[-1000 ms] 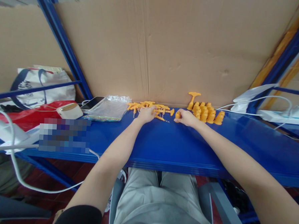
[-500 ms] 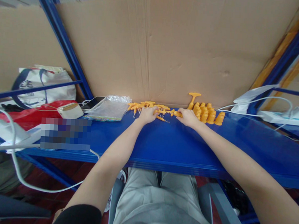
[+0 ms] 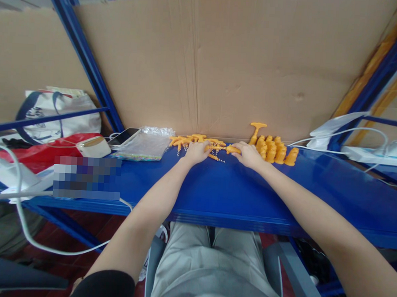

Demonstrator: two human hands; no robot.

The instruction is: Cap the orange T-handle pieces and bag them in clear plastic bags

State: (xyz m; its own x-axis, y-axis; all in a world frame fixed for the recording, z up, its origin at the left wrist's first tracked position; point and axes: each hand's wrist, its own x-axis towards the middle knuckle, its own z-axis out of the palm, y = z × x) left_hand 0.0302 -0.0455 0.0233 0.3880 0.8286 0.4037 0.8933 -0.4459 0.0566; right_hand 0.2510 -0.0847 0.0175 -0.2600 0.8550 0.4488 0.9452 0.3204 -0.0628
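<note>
My left hand (image 3: 197, 152) is closed around the handle end of a yellow corkscrew (image 3: 217, 147), whose shaft points right. Opposite it, my right hand (image 3: 248, 154) grips a yellow bell-shaped corkscrew base (image 3: 232, 149) lying sideways, and the shaft's tip meets this base. Several more corkscrews with T-handles and metal spirals lie in a pile (image 3: 179, 141) behind and beside my left hand. Right of my right hand stand several upright yellow bases (image 3: 280, 152) in rows. One assembled corkscrew (image 3: 256, 131) stands upright behind them.
A blue shelf top (image 3: 212, 193) carries everything, with a cardboard sheet (image 3: 256, 63) behind it. To the left are a clear plastic bag (image 3: 141, 150), a phone (image 3: 125, 137), a red bag (image 3: 52, 149) and a white cable (image 3: 21, 228). Another cable (image 3: 321, 150) lies at right.
The corkscrew's shaft and the base have come closer together, so the spiral's gap between them has closed. My right hand has shifted slightly left; the left has barely moved.
</note>
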